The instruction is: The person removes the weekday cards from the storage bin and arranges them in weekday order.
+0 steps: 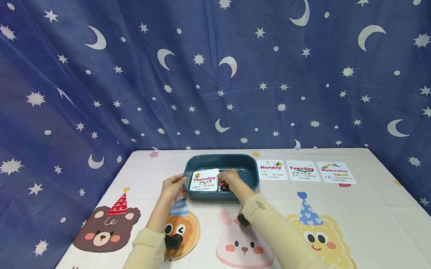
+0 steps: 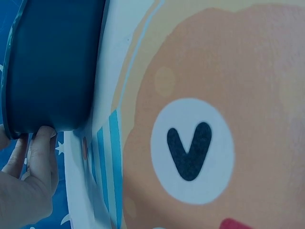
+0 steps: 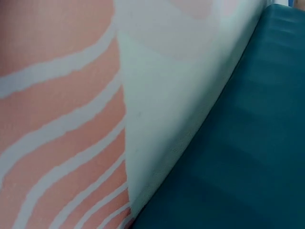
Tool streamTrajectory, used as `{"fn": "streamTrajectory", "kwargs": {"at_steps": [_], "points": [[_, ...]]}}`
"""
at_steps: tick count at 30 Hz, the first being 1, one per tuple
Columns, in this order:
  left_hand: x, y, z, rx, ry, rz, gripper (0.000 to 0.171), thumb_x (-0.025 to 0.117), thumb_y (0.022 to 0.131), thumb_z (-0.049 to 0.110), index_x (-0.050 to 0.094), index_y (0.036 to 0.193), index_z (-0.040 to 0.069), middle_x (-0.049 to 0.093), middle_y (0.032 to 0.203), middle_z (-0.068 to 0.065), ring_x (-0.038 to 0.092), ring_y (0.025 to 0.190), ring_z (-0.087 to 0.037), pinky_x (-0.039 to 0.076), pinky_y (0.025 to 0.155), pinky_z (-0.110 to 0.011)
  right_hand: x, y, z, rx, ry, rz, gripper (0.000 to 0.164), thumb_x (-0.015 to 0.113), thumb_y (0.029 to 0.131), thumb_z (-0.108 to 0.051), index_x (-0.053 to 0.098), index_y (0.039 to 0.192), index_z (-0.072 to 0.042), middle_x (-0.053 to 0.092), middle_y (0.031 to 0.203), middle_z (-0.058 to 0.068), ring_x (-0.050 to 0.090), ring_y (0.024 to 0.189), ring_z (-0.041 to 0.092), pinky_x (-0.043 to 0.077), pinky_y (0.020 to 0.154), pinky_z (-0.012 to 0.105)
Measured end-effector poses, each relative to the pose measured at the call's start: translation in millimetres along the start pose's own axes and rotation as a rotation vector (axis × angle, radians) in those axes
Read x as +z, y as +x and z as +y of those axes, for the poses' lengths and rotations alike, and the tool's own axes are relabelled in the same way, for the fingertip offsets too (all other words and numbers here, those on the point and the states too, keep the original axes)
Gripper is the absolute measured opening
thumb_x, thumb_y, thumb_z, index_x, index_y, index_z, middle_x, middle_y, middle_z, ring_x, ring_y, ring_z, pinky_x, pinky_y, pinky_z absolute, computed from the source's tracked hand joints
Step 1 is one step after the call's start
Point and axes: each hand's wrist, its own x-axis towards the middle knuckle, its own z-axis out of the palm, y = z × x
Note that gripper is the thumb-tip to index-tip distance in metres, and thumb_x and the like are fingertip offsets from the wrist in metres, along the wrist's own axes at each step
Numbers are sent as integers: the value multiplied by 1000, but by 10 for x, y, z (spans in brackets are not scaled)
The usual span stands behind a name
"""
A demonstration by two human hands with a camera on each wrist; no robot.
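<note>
A dark teal rectangular tub (image 1: 222, 195) stands at the back of the table. My left hand (image 1: 172, 188) grips its left end; in the left wrist view that hand (image 2: 33, 176) has its fingertips against the tub's outer wall (image 2: 52, 67). A white card printed "Thursday" (image 1: 205, 180) is face up at the tub's left part. My right hand (image 1: 233, 182) reaches into the tub with curled fingers and pinches the card's right edge. The right wrist view shows only the tub's outer wall (image 3: 238, 143) and the tablecloth, with that hand out of sight.
Right of the tub lie cards reading "Monday" (image 1: 272, 170), "Tuesday" (image 1: 303, 171) and "Wednesday" (image 1: 336, 172) in a row. A white tablecloth (image 1: 384, 223) with cartoon animals covers the table. Behind hangs a blue curtain (image 1: 183, 91) with moons and stars.
</note>
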Motion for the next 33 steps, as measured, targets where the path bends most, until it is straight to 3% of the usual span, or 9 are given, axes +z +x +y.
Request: {"fn": "streamTrajectory", "kwargs": {"at_steps": [8, 14, 21, 26, 30, 32, 33], "points": [[11, -16, 9, 1, 0, 1, 42, 53, 96, 12, 46, 133, -6, 51, 127, -27, 62, 85, -15, 56, 72, -24, 3, -25, -14, -28, -51, 31, 24, 68, 81, 2, 62, 105, 5, 58, 68, 4, 50, 49, 10, 42, 44, 19], [8, -10, 7, -10, -2, 7, 42, 53, 96, 12, 46, 134, -6, 50, 129, -28, 62, 90, -18, 57, 81, -32, 14, 17, -21, 3, -29, 33, 25, 66, 80, 6, 62, 104, 5, 55, 59, 3, 49, 45, 9, 41, 41, 18], [10, -17, 12, -12, 0, 8, 42, 53, 96, 12, 46, 134, -4, 50, 129, -27, 62, 97, -23, 56, 85, -35, -14, -7, -20, -23, 4, 20, 23, 62, 80, 10, 62, 104, 9, 51, 54, 2, 46, 41, 7, 41, 38, 15], [6, -21, -1, -10, 8, 10, 42, 54, 96, 12, 47, 134, -4, 51, 129, -27, 63, 96, -22, 57, 82, -33, -45, -10, -23, 30, 26, 35, 23, 60, 82, 11, 62, 105, 8, 54, 64, 7, 47, 42, 7, 47, 42, 16], [-1, -14, -13, -10, 6, 11, 43, 53, 96, 12, 46, 134, -5, 51, 130, -27, 63, 98, -23, 57, 83, -32, -71, 233, 91, 32, 35, 14, 18, 64, 76, 11, 63, 94, 7, 59, 71, 13, 52, 44, 10, 54, 48, 22], [0, -11, -9, -10, -1, 11, 43, 53, 96, 12, 46, 134, -5, 50, 130, -27, 62, 98, -23, 57, 85, -33, -80, 276, 99, 43, 25, 15, 21, 62, 77, 12, 61, 97, 8, 62, 79, 18, 54, 47, 13, 58, 58, 27], [0, -10, -7, -9, -2, 9, 43, 53, 96, 12, 45, 135, -5, 50, 130, -27, 62, 99, -23, 56, 85, -34, -103, 261, 99, 39, 37, 0, 24, 61, 77, 11, 59, 101, 9, 61, 78, 17, 54, 46, 12, 58, 56, 26]]}}
